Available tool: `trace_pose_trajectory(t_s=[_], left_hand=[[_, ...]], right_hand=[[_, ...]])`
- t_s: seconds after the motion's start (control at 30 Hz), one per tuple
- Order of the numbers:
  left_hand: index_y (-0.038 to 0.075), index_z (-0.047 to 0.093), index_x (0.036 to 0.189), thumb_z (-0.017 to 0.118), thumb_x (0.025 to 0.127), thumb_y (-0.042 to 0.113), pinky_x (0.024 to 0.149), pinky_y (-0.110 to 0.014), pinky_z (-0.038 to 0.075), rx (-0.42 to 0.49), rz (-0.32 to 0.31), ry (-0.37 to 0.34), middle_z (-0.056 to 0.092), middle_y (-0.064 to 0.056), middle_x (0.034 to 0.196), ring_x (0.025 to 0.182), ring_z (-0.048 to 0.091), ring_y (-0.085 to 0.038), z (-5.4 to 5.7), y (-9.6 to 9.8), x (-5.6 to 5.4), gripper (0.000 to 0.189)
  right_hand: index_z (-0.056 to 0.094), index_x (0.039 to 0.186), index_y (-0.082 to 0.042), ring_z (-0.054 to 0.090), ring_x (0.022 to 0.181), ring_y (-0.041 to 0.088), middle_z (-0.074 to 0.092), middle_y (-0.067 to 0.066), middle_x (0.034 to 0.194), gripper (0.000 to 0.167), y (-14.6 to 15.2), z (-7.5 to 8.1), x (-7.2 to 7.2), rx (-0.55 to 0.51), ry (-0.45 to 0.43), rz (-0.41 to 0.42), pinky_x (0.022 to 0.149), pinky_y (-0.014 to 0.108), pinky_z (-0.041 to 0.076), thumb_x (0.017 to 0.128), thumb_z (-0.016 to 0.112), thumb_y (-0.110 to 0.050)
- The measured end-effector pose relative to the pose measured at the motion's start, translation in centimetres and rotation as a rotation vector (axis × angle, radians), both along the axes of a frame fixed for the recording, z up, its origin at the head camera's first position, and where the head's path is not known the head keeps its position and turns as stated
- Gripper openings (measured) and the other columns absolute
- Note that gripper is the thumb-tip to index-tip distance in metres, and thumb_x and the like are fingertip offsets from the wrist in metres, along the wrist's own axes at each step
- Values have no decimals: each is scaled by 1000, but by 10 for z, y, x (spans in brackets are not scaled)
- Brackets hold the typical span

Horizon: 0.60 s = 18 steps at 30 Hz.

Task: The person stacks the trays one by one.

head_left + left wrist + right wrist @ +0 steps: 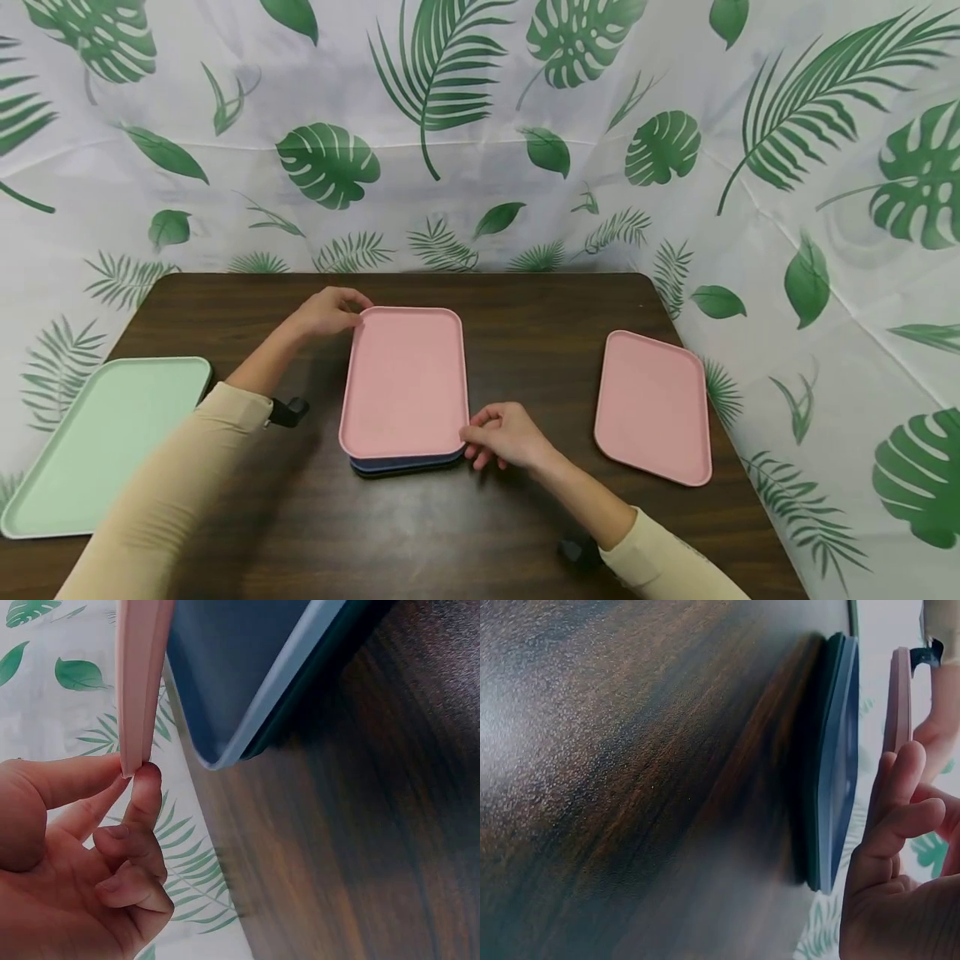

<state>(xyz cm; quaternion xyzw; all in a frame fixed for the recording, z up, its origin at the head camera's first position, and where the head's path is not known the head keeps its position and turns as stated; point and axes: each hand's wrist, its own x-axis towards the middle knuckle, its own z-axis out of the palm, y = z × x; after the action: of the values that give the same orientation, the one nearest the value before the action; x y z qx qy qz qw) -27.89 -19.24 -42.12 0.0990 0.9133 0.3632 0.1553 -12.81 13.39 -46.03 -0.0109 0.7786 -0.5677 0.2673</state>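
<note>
A pink tray (405, 383) hangs level above a stack in the middle of the table, a gap showing beneath it in both wrist views. My left hand (330, 312) pinches its far left corner between thumb and fingertips. At the near right corner my right hand (506, 435) holds the edge, thumb on top and fingers below. Under it lies a blue tray (225, 667), resting on a dark green tray (819, 765). In the head view the pink tray hides most of both, leaving only their near edges visible.
A second pink tray (652, 408) lies on the right side of the dark wood table (525, 533). To the left, a light green tray (112, 433) sits on top of a darker one, partly behind my left sleeve. A leaf-patterned cloth (465, 183) hangs behind the table.
</note>
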Motion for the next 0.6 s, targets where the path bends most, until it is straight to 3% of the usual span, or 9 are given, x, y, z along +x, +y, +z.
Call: trace_pose_trajectory(t_s=[0.33, 0.6], left_hand=[[2, 64, 119, 60, 93, 11, 69, -38, 44, -34, 12, 11, 65, -14, 89, 80, 57, -28, -10, 0, 7, 28], [3, 63, 120, 59, 94, 13, 71, -41, 44, -48, 21, 10, 64, -17, 96, 83, 56, -29, -15, 0, 7, 28]], right_hand=[[65, 90, 0, 65, 51, 13, 71, 13, 70, 17, -2, -7, 3, -1, 10, 17, 38, 20, 35, 88, 72, -15], [65, 88, -1, 64, 50, 14, 71, 14, 71, 15, -2, -7, -1, 9, 8, 19, 37, 21, 35, 88, 72, -14]])
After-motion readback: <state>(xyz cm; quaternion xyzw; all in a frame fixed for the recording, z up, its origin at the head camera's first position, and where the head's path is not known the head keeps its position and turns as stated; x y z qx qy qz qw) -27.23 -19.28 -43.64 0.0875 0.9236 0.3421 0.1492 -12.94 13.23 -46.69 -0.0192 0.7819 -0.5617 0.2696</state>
